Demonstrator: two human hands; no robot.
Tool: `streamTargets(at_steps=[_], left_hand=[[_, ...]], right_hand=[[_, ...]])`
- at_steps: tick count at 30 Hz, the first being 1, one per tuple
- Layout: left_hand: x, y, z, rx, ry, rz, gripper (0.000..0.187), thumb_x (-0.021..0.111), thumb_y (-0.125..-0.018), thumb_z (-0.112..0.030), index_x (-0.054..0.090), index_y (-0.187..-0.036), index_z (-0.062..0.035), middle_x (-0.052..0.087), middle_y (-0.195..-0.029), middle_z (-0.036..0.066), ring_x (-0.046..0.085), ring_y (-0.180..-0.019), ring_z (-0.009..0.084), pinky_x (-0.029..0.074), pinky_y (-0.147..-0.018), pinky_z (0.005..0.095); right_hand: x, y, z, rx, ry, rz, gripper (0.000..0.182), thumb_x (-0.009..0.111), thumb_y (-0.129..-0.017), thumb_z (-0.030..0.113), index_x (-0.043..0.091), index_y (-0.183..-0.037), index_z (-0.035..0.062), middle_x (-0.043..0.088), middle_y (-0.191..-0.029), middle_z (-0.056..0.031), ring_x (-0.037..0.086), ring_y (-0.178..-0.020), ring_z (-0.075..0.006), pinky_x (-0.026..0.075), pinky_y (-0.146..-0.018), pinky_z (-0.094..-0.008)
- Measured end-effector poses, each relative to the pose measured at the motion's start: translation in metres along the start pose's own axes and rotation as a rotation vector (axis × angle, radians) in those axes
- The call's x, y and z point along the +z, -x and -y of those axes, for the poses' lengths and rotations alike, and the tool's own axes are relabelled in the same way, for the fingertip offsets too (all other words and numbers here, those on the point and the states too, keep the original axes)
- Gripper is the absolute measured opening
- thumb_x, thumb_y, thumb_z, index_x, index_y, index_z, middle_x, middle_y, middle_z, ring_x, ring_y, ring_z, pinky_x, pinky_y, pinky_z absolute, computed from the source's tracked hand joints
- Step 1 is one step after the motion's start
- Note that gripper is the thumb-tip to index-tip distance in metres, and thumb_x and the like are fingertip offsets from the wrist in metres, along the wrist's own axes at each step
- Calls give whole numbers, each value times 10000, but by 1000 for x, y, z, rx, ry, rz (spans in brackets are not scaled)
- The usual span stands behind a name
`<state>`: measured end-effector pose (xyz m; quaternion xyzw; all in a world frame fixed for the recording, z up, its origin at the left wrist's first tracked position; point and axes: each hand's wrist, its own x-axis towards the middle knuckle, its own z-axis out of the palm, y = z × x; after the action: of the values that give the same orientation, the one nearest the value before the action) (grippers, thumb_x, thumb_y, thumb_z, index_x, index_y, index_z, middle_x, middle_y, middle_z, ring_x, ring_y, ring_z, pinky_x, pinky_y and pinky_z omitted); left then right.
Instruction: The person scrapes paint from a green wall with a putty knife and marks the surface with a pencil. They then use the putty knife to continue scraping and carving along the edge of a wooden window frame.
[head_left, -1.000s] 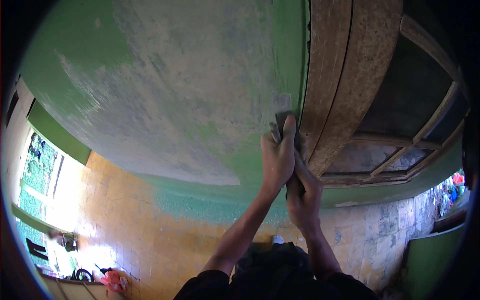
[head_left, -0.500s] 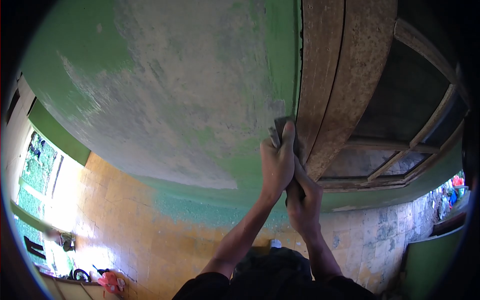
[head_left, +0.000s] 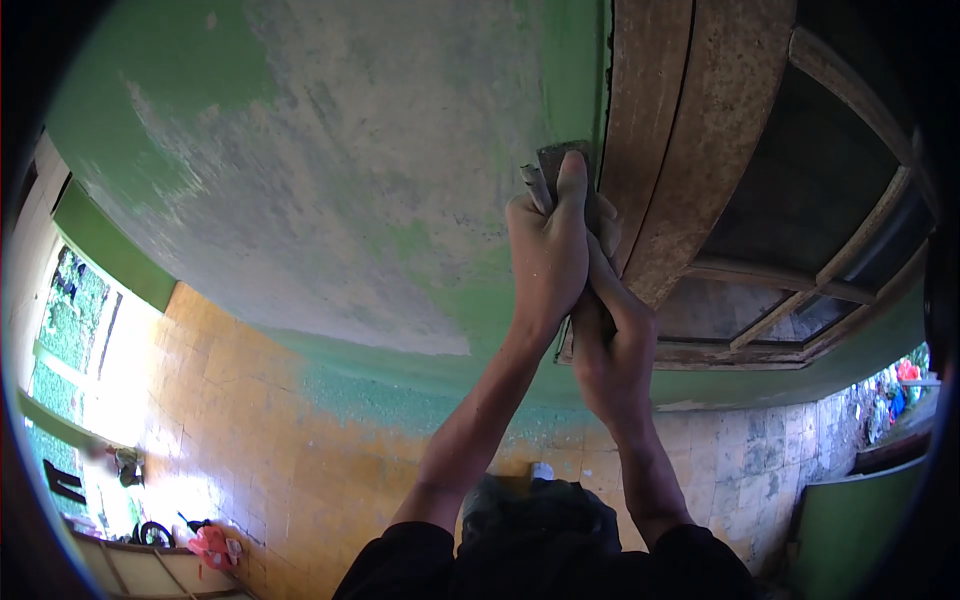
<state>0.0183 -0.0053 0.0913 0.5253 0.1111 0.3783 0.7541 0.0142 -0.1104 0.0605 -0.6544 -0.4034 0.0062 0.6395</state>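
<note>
A flat scraper blade [head_left: 563, 152] lies against the green wall strip beside the wooden frame. My left hand [head_left: 550, 250] is closed round the scraper, its thumb stretched along the blade, and a pale rolled stick [head_left: 537, 189] pokes out between its fingers. Just below and to the right, my right hand [head_left: 615, 340] grips the dark handle of the same tool. Around the blade, the wall [head_left: 400, 130] shows a broad grey-white patch with green paint at its edges.
On the right stands a wooden window frame [head_left: 720, 150] with dark panes. Yellowish floor tiles [head_left: 270, 410] spread below the wall. A red bag [head_left: 213, 547] and a wheel are at lower left, and a green panel [head_left: 860, 530] is at lower right.
Both hands have moved up along the wall beside the wooden frame, carrying the scraper with them. The grip stays much the same.
</note>
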Motion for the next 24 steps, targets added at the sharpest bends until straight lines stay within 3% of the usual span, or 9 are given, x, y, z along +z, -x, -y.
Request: streamTargets(at_steps=[4,7,8,12,14,17,21,24], left_hand=[[-8,15,23,-55,-38,-27,480,504,-1065,-320,551,-687,-28,537,-547,34,516,-439,102,397,-401,280],[0,5,11,5,-53,11,426,505,-1064,-343,541,-746,-62,529,-525,43,517,-409,132,420,-377,294],[4,-4,5,47,-34,48,449,512,-1062,-334,534,-704,-63,525,-517,44,521,-412,131,419,-377,290],[4,0,9,26,-78,4,475,516,-1061,-339,544,-686,-51,527,-524,40,517,-420,119,414,-386,290],[-3,9,25,-34,-47,-24,494,524,-1060,-343,557,-683,-25,541,-546,34,515,-444,98,401,-406,284],[9,-8,5,117,-54,22,498,524,-1060,-344,556,-674,-31,545,-541,43,529,-437,108,406,-399,281],[6,3,6,-16,-40,-1,501,529,-1059,-341,563,-672,-25,551,-540,47,537,-430,110,402,-396,272],[5,0,17,30,-49,-8,496,532,-1058,-335,572,-680,-16,556,-545,43,538,-432,108,397,-400,268]], right_hand=[[4,13,-24,-41,11,-46,465,478,-905,-105,561,-1360,-62,615,-1295,-308,574,-1274,-368,487,-1014,-398],[2,11,-22,-19,2,-51,459,485,-908,-98,563,-1359,-65,618,-1292,-307,561,-1289,-360,470,-1040,-406],[-1,3,-10,17,-32,-40,457,487,-908,-97,563,-1357,-67,618,-1293,-307,549,-1301,-360,461,-1053,-411],[1,2,-21,-168,59,-87,458,485,-907,-99,565,-1356,-69,630,-1276,-304,580,-1272,-359,470,-1040,-409],[-1,4,-27,-105,32,-47,466,482,-904,-103,559,-1363,-68,635,-1264,-305,596,-1254,-358,475,-1034,-404],[-7,-7,-10,-7,-36,-2,478,476,-904,-107,549,-1375,-65,641,-1255,-305,612,-1235,-355,482,-1021,-395],[-7,-4,-18,-62,-57,-8,484,475,-908,-108,540,-1386,-62,647,-1255,-296,624,-1221,-340,489,-1005,-389],[-9,1,-28,-99,-20,-22,485,474,-910,-110,543,-1387,-55,647,-1264,-290,639,-1200,-329,501,-976,-378]])
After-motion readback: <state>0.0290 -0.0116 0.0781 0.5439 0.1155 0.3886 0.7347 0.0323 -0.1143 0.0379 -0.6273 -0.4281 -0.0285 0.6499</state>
